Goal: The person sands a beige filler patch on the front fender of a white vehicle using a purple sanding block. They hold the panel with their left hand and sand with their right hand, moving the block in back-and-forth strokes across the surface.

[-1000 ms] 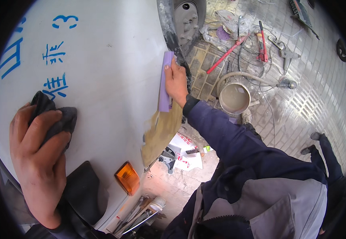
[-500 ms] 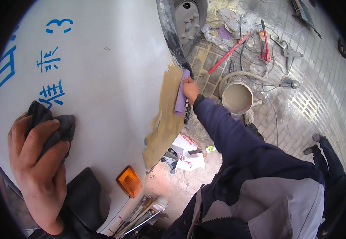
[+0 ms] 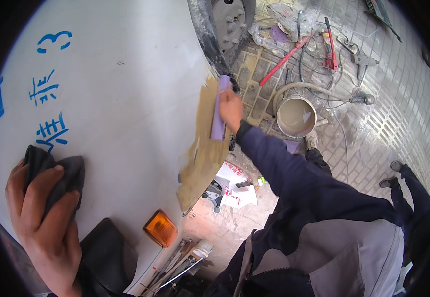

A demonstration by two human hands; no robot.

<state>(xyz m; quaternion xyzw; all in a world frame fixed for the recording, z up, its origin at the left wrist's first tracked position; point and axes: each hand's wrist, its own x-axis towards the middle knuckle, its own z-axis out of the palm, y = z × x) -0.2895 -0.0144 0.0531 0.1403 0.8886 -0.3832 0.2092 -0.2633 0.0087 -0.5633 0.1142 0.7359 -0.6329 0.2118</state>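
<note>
My right hand [image 3: 231, 109] grips a long purple sanding block [image 3: 218, 111], which lies lengthwise against a tan filler patch [image 3: 195, 163] along the edge of a white vehicle panel [image 3: 131, 94]. The patch has uneven, streaky borders. Off to the left, my left hand [image 3: 47, 218] is closed round a bunched dark grey cloth [image 3: 59, 183] and rests on the same panel, just below blue handwritten marks [image 3: 47, 89]. What the sanding block's underside looks like is hidden.
A wheel hub [image 3: 232, 24] stands beyond the patch, an orange lamp [image 3: 160, 228] nearer me. Right of my forearm is a bucket of cloudy liquid [image 3: 294, 119], with a hose [image 3: 299, 85], red-handled tools [image 3: 329, 49] and a sander [image 3: 361, 96] on the paving. Another person's legs [image 3: 413, 188] are at far right.
My right hand and the sanding block have shifted slightly up and left over the filler patch. The view has turned a little, and my left hand still holds the cloth against the panel.
</note>
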